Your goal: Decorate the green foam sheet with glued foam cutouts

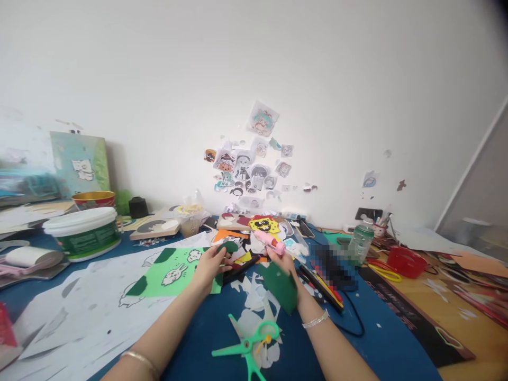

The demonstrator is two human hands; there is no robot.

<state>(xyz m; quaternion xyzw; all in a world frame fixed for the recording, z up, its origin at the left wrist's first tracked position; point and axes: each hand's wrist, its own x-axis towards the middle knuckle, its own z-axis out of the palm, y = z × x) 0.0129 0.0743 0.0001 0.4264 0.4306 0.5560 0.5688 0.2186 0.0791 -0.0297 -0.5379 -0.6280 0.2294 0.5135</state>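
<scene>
My left hand point(209, 268) pinches a small dark green cut-out piece point(229, 247) above the light green sheet point(171, 272) printed with white rabbits. My right hand point(286, 267) is closed on a pink glue stick point(271, 242) whose tip points toward the small piece, and a larger dark green sheet point(281, 286) hangs from the same hand. Green scissors point(246, 346) lie open on paper scraps just below both hands.
A white and green tub point(84, 232) and a tape roll point(27, 257) stand at the left. Cut paper shapes pile up at the back centre, with stickers on the wall point(250, 169). A green bottle point(361, 241), red bowl point(405, 261) and markers point(323, 286) lie at the right.
</scene>
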